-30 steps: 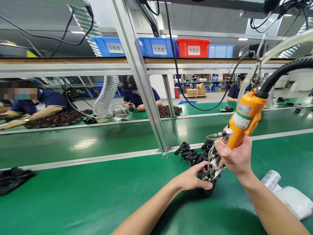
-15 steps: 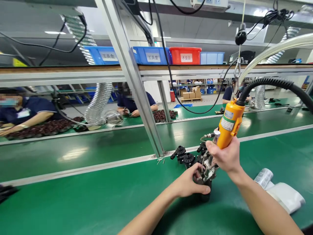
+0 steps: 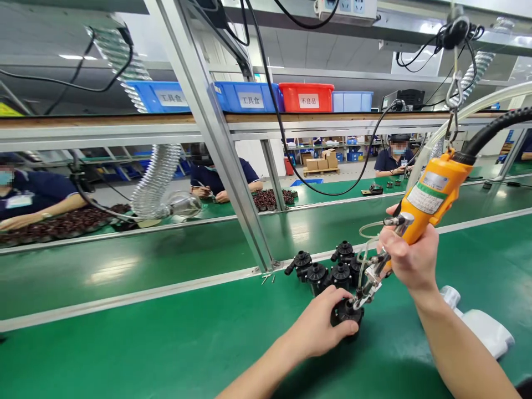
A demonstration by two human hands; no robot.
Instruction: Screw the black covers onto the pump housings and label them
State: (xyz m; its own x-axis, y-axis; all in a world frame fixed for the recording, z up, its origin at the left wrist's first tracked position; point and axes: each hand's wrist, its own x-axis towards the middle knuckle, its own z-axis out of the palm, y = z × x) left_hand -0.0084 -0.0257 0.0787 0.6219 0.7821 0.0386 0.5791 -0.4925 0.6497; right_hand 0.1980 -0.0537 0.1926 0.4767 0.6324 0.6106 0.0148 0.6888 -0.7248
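In the head view my left hand (image 3: 326,324) is curled around a round black pump (image 3: 348,316) standing on the green work surface, thumb on the near side and fingers at the back. My right hand (image 3: 411,255) grips an orange power screwdriver (image 3: 434,185). The tool is tilted, its metal nose (image 3: 372,285) pointing down and left just above the pump's right edge; whether it touches cannot be made out. Behind the held pump stands a cluster of similar black pumps (image 3: 316,275), several of them upright.
Small screws (image 3: 268,278) lie beside the foot of a metal post (image 3: 224,149). White plastic packaging (image 3: 486,330) lies right of my right forearm. A hose (image 3: 502,127) and hanging hook (image 3: 454,97) are above the screwdriver. Co-workers sit across the line beneath a shelf with blue and red bins (image 3: 306,97).
The screwdriver has swung up and to the right, from nearly upright over the pump to a stronger tilt. The pump's top now shows more. My left hand stays around it.
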